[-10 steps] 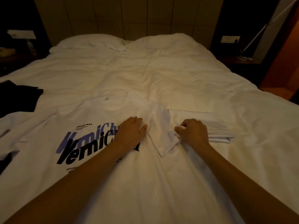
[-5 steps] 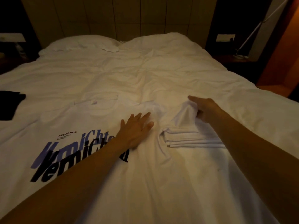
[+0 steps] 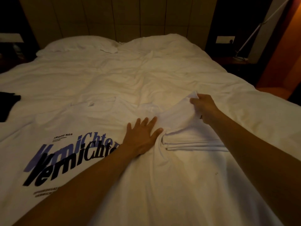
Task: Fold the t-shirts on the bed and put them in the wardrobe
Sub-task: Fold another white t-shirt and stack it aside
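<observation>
1. I see the bed [image 3: 162, 75] filling most of the view, covered in rumpled white bedding, with a padded headboard [image 3: 122, 18] behind it.
2. The white t-shirt [image 3: 162, 185] lies spread flat across the near part of the bed, its black and purple lettering [image 3: 70, 159] toward my left.
3. A pillow [image 3: 76, 45] sits at the far left of the bed, against the headboard.
4. A dark garment [image 3: 7, 105] lies at the bed's left edge, well apart from the shirt's print.
5. My left hand [image 3: 141, 137] presses flat on the shirt, fingers straight and spread, holding nothing.
6. My right hand [image 3: 203, 106] pinches the shirt's sleeve [image 3: 177, 115] between curled fingers and thumb, lifting it off the bedding; the fabric bunches into folds between my two hands.
7. A wall socket plate [image 3: 225, 39] shows at the far right.
</observation>
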`<state>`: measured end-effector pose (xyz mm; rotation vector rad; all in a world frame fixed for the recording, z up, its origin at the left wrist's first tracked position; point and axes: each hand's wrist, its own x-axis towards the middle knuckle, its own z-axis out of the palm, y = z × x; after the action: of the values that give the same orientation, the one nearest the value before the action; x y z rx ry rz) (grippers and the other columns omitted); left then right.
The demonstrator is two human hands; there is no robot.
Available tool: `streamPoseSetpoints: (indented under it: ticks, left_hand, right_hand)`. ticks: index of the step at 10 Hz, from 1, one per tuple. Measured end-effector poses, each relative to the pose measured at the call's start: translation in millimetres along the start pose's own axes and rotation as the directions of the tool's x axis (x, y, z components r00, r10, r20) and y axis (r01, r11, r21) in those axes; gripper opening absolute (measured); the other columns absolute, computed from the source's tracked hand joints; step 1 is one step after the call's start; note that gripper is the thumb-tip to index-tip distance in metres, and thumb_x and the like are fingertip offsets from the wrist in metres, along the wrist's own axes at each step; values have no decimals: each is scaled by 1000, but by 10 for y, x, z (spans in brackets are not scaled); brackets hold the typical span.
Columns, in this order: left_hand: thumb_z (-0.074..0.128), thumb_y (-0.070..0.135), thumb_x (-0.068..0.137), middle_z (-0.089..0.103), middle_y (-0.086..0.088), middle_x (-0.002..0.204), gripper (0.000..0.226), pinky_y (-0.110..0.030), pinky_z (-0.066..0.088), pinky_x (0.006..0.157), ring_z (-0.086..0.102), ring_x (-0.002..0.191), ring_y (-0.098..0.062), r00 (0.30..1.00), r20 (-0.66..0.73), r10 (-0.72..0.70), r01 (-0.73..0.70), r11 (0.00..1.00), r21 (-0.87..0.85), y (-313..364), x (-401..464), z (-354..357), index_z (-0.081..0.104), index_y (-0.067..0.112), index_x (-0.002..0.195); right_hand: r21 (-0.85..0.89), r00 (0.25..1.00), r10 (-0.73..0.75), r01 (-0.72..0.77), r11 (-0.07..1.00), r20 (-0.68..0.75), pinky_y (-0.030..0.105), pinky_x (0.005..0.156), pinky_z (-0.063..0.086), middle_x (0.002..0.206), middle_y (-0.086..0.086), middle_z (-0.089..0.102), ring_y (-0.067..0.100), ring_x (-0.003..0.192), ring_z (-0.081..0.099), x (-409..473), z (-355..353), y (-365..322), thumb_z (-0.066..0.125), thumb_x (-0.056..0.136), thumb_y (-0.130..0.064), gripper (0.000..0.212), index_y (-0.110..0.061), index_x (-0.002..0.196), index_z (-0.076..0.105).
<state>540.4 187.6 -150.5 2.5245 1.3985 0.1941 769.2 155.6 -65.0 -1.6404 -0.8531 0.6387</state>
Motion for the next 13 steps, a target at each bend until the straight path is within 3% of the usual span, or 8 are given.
streamPoseSetpoints:
  ticks: [4, 5, 6, 7, 10, 11, 12, 13]
  left_hand:
    - [18, 69, 95, 9, -1, 165, 73, -51, 4, 121, 9, 151, -24, 999, -13, 37, -37, 999, 3, 99, 8, 71, 3, 33, 157]
    - [32, 39, 105, 28, -7, 159, 54, -41, 18, 119, 26, 146, -26, 999, -33, -36, 9, 802, -597, 101, 47, -100, 25, 19, 155]
    - [38, 39, 104, 47, -18, 146, 50, -38, 33, 111, 44, 135, -32, 975, 136, -176, 79, -296, -952, -63, -71, -446, 45, 7, 141]
    - [33, 72, 90, 57, -26, 133, 86, -54, 40, 105, 52, 126, -42, 981, 161, -111, 54, -637, -769, -375, -133, -627, 52, 1, 134]
    - [44, 5, 101, 68, -9, 104, 31, -38, 54, 70, 65, 92, -27, 871, 123, -475, -32, -304, -952, -616, -411, -583, 56, 10, 129]
    - [46, 7, 100, 60, -4, 126, 44, -36, 51, 85, 59, 108, -24, 780, -53, -623, -107, -49, -993, -720, -576, -578, 45, 22, 141]
    - [50, 10, 97, 44, -2, 144, 60, -36, 40, 103, 46, 127, -23, 629, -323, -707, 6, 420, -907, -840, -670, -547, 30, 26, 151]
    - [55, 17, 96, 37, -5, 152, 55, -37, 31, 111, 34, 138, -23, 683, -585, -437, 54, 830, -555, -802, -547, -542, 37, 19, 148]
  right_hand:
    - [37, 999, -47, 47, 998, 16, 41, 83, 52, 106, 26, 67, 37, 100, 66, -50, 355, -557, 58, 95, -18, 29, 9, 105, 66]
    - [-29, 980, -112, 118, 993, 165, 27, 61, 42, 74, 14, 61, 23, 66, 58, -240, 686, -773, 67, 92, -34, 37, 2, 85, 67]
    - [-32, 930, -131, 151, 988, 342, 18, 48, 36, 65, 5, 56, 14, 55, 50, -493, 1027, -888, 71, 89, -35, 33, -2, 87, 71]
    - [-3, 832, -51, 63, 998, 552, 24, 56, 49, 72, 6, 62, 15, 61, 58, -725, 1235, -924, 67, 92, -33, 26, -7, 94, 67]
    - [-162, 981, -125, 148, 976, 146, 37, 86, 54, 98, 3, 71, 21, 92, 65, -964, 1150, -173, 61, 92, -28, 26, -11, 110, 71]
    - [-312, 973, -201, 227, 922, 113, 24, 82, 43, 98, -2, 65, 17, 98, 63, -1220, 1100, 92, 64, 92, -29, 27, -16, 115, 68]
    - [-419, 958, -248, 286, 862, 145, 22, 84, 39, 112, 1, 62, 17, 107, 58, -1400, 1091, 325, 63, 93, -33, 35, -19, 125, 62]
    - [-523, 937, -290, 351, 777, 197, 20, 86, 32, 124, 0, 56, 17, 117, 50, -1453, 1062, 433, 60, 94, -37, 42, -20, 132, 57]
